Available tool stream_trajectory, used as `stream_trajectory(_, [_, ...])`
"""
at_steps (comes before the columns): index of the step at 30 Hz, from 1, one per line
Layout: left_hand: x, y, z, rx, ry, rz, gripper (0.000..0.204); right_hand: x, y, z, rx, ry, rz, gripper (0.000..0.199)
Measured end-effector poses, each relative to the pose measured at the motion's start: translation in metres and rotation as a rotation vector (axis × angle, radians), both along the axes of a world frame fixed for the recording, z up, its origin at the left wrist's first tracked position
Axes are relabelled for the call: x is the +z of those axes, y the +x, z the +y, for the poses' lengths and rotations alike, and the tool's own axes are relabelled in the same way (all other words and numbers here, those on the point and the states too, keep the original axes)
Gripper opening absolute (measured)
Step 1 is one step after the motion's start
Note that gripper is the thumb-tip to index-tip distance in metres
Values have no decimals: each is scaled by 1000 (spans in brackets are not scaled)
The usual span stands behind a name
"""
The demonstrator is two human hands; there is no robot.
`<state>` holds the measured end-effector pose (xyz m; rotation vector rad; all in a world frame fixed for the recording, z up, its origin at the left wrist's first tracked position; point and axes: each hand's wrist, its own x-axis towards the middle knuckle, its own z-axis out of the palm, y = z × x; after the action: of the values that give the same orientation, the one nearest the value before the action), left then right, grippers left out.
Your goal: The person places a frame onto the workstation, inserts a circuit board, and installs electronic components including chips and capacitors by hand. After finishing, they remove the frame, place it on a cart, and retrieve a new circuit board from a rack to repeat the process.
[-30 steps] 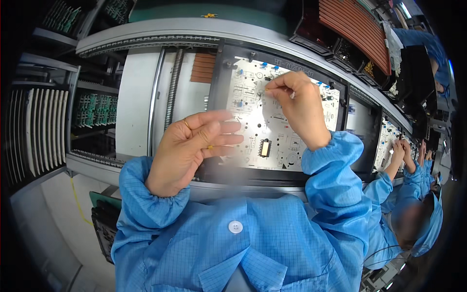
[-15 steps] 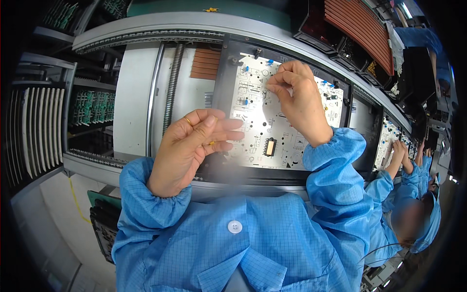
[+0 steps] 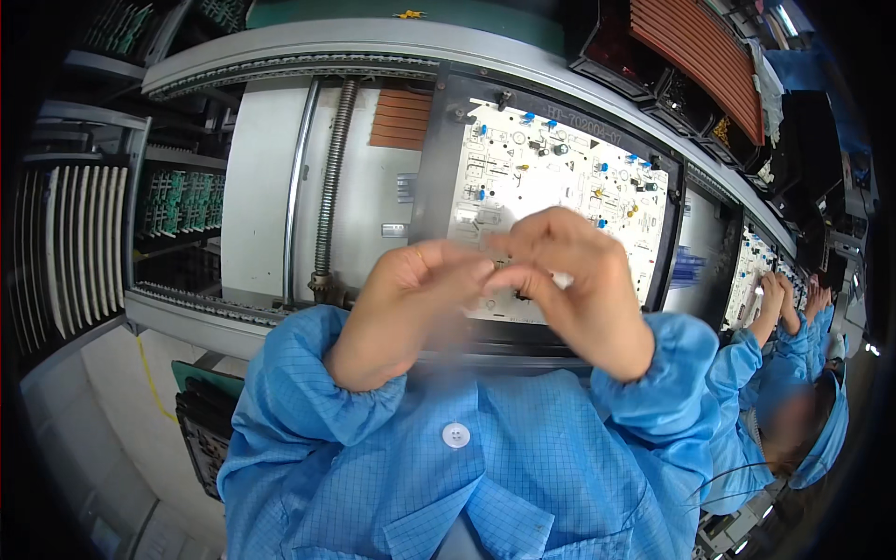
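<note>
My left hand (image 3: 399,306) and my right hand (image 3: 590,289) meet over the near left part of a white circuit board (image 3: 551,191). The fingers of both are bent, the thumbs and fingertips almost touching, and motion smears them. Whatever lies between the fingertips is too small and blurred to make out. The board sits in a black carrier frame (image 3: 431,177). Small blue, yellow and dark components stand on it, mostly along the far and right sides. My hands hide its near middle.
A metal conveyor rail (image 3: 327,39) runs behind the carrier. A threaded rod (image 3: 329,187) lies left of it. Racks of green boards (image 3: 182,203) stand at the left, dark bins (image 3: 611,65) at the far right. A co-worker's hands (image 3: 773,297) are over another board on the right.
My right hand has come back from the far part of the board toward me. My left hand has moved right to meet it. A small yellow component showed at the left fingers earlier.
</note>
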<state>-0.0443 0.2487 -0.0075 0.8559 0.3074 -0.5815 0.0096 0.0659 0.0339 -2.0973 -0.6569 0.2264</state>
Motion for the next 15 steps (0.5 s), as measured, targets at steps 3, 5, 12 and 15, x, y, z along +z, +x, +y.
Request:
stream_trajectory(3, [2, 2, -7, -41, -63, -18, 23, -3, -17, -2, -95, 28, 20, 24])
stream_trajectory(5, [0, 0, -10, -62, -72, 1, 26, -8, -13, -9, -101, 33, 4, 18])
stream_trajectory(12, [-2, 1, -6, 46, -107, -55, 31, -37, 40, -30, -222, -184, -204, 9])
stream_trajectory(15, [4, 4, -4, 43, -80, -44, 32, -45, 43, -27, -163, -203, -290, 10])
